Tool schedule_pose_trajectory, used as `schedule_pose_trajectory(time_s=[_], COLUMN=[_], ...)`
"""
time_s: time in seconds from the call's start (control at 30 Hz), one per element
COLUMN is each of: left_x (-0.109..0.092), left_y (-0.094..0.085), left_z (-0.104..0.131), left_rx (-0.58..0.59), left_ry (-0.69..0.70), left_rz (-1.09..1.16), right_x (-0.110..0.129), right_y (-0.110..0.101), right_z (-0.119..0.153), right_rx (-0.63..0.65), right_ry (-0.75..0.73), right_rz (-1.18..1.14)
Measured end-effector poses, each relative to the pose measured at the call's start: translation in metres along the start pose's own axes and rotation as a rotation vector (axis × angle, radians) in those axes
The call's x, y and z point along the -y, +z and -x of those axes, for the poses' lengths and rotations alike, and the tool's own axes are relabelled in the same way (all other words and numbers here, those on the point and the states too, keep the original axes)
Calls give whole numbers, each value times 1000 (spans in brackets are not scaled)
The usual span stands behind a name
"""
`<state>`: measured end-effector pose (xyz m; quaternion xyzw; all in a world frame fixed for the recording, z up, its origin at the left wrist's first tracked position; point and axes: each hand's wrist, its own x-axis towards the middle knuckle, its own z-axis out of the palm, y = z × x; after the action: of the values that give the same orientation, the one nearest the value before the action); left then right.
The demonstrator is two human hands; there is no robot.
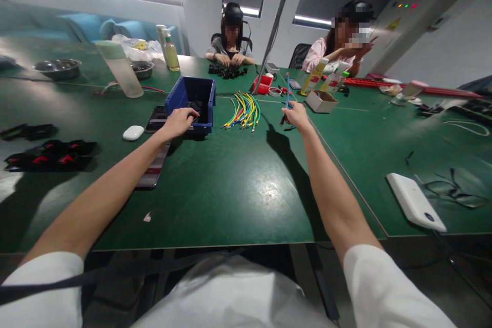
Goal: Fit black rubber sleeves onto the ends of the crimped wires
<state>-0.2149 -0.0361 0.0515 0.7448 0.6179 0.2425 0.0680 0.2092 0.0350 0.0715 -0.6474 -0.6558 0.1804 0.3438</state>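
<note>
Left hand [179,123]: we curl fingers at the blue bin [194,88]; cannot tell grip.
Right hand [297,116]: we pinch a blue wire [288,86].
Between: loose colored wires [249,109].

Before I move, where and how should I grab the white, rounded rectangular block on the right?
I'd grip the white, rounded rectangular block across its middle, by its two long sides, coming from above and slightly left. It lies flat, and its width is the shorter span. The thin-framed eyeglasses lie close on its right, so lower the fingers carefully there.
</note>
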Motion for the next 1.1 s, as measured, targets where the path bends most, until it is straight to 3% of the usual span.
schedule_pose_trajectory(time_s=[0.37,0.57,1.1], left_x=[-7,-5,-4], left_y=[-4,-1,-2], left_z=[4,3,1], left_rx=[-61,-99,-68], left_ry=[-22,-13,-42], left_rz=[45,43,21], right_x=[-29,-46,-48], right_y=[15,20,24], right_z=[-13,-12,-9], right_rx=[36,55,61], right_ry=[66,149,203], right_rz=[366,438,560])
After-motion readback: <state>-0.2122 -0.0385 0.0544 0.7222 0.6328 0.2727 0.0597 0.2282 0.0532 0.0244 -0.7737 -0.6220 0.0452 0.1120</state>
